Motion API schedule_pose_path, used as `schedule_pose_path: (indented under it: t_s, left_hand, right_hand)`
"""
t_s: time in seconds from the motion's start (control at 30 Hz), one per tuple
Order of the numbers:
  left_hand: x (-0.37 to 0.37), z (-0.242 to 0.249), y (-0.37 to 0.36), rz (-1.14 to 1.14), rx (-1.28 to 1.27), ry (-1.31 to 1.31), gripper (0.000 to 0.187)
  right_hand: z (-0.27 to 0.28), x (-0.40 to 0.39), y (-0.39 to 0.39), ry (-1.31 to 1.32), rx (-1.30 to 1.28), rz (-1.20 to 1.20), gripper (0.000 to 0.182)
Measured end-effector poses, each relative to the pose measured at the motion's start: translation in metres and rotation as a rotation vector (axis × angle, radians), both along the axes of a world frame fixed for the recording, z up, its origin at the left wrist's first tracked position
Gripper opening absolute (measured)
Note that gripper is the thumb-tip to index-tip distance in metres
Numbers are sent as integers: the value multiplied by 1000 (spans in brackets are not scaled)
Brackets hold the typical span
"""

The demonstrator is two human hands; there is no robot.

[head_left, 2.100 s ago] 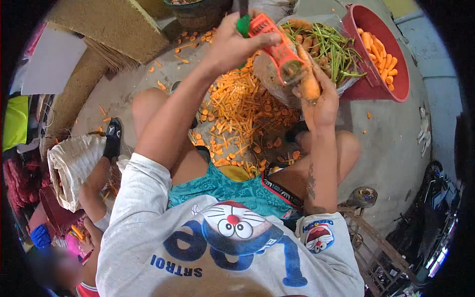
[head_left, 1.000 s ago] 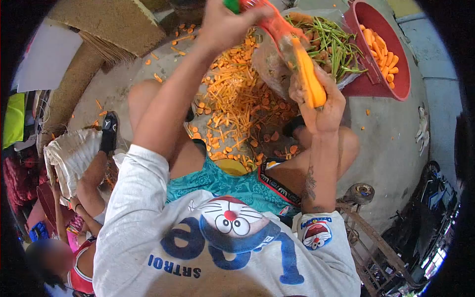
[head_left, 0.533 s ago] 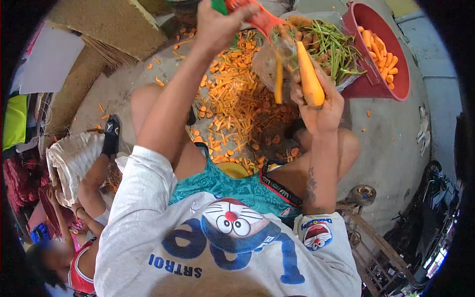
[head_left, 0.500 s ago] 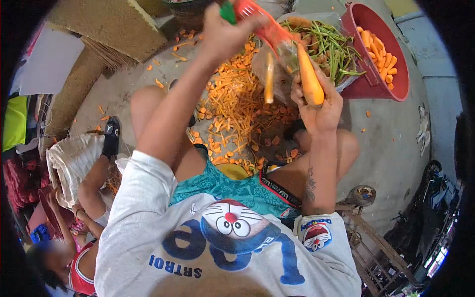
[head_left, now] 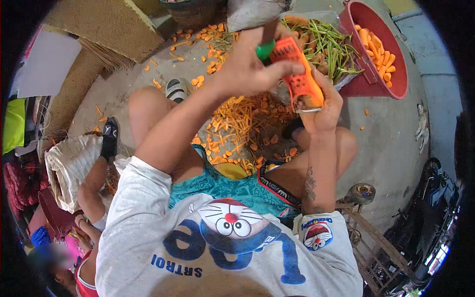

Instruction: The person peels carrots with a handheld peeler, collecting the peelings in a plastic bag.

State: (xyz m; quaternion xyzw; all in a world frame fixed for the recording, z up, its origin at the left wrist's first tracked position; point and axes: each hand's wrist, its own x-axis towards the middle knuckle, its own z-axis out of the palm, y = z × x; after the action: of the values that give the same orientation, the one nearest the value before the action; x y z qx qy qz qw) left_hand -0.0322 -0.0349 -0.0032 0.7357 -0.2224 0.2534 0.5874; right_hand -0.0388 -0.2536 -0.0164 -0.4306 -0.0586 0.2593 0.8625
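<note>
My left hand (head_left: 255, 64) is closed around an orange plastic peeler (head_left: 297, 74) with rows of small holes and a metal blade at its near end. A green handle (head_left: 265, 50) with a dark, blurred blade, seemingly a knife, sticks up from the same hand. My right hand (head_left: 327, 106) grips a carrot (head_left: 315, 89), mostly hidden under the peeler, which lies along it. Beyond the hands, unpeeled carrots and green stalks (head_left: 326, 44) sit in a clear plastic bag. Carrot peelings (head_left: 230, 121) and cut ends cover the floor between my legs.
A red tub (head_left: 352, 79) tilted at the right holds several peeled carrots (head_left: 378, 52). At the left another person (head_left: 89, 270) sits by a pale sack (head_left: 79, 163). A metal frame (head_left: 371, 232) stands at the lower right. A foam slab (head_left: 104, 24) lies upper left.
The peeler has come down from above left onto the carrot in my right hand. A strip of peel that hung in the air beside the carrot is gone from there.
</note>
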Motion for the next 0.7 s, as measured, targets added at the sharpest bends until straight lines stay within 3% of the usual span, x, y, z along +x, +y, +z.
schedule_pose_path:
  t_s: [0.1, 0.17, 0.2, 0.27, 0.3, 0.37, 0.4, 0.47, 0.5, 0.57, 0.63, 0.7]
  left_hand:
    - [14, 9, 28, 47, 58, 212, 26]
    - [28, 21, 47, 140, -264, 309, 11]
    - [30, 13, 47, 138, -260, 301, 11]
    - [33, -13, 42, 183, -261, 273, 27]
    - [24, -9, 28, 178, -261, 273, 27]
    - [-10, 3, -10, -89, -107, 55, 25]
    - [-5, 4, -6, -89, -112, 61, 25]
    - [10, 5, 16, -29, -126, 221, 29]
    - [19, 7, 30, -23, -124, 221, 29]
    - [35, 13, 52, 77, -297, 230, 9]
    - [27, 15, 39, 77, -383, 229, 10]
    - [2, 10, 8, 123, -142, 282, 31]
  right_hand:
    - [2, -8, 7, 36, 29, -148, 45]
    - [11, -6, 7, -71, -30, 5, 46]
    - [7, -4, 4, -78, -27, 3, 46]
    - [-7, 6, -4, 48, 293, 156, 48]
    - [3, 2, 3, 47, 292, 152, 48]
    - [31, -13, 25, 69, -158, -306, 50]
    - [22, -9, 18, 75, -164, -305, 50]
    - [-2, -3, -1, -24, 175, 38, 47]
    - [5, -7, 6, -24, 177, 43, 47]
    - [29, -17, 24, 34, -97, -185, 43]
    - [10, -6, 9, 61, 27, -89, 42]
    - [10, -4, 10, 98, 146, -3, 42]
